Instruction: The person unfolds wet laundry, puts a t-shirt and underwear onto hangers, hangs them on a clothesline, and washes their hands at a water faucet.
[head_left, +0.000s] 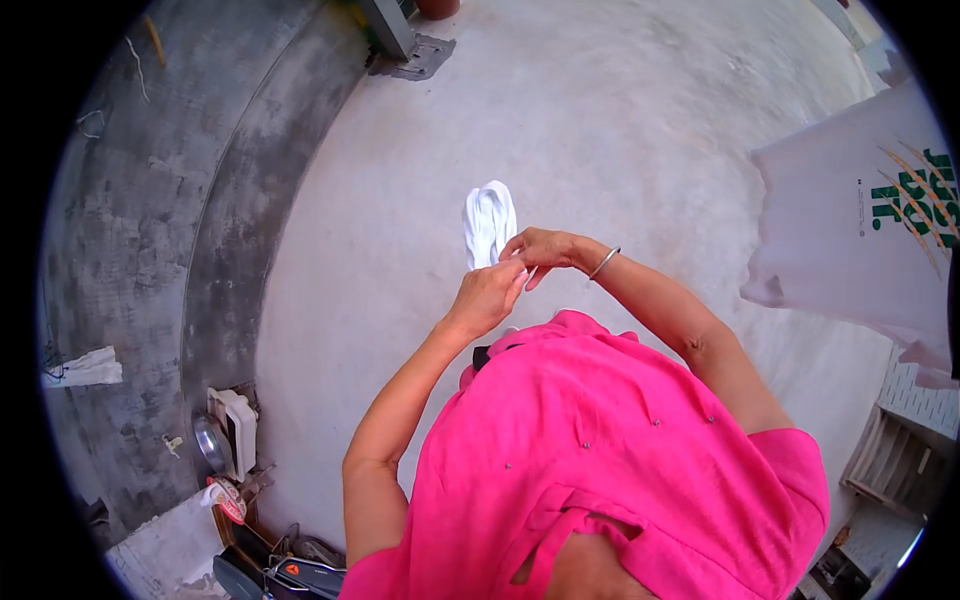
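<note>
1. Cloth (pixel 488 222), white, looped, extends just beyond the pink shirt (pixel 600 430).
2. Hands together: left hand (pixel 485 298) clamps its near end; right hand (pixel 545 250) touches there, grip unclear.
3. Light, even pinching should keep folds aligned.

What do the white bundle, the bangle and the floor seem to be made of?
White bundle: soft, matte cloth, possibly knitted, going by its limp folds.
Bangle: smooth metal, judging by its silvery shine.
Floor: probably concrete, from its pale, mottled grey surface.
</note>
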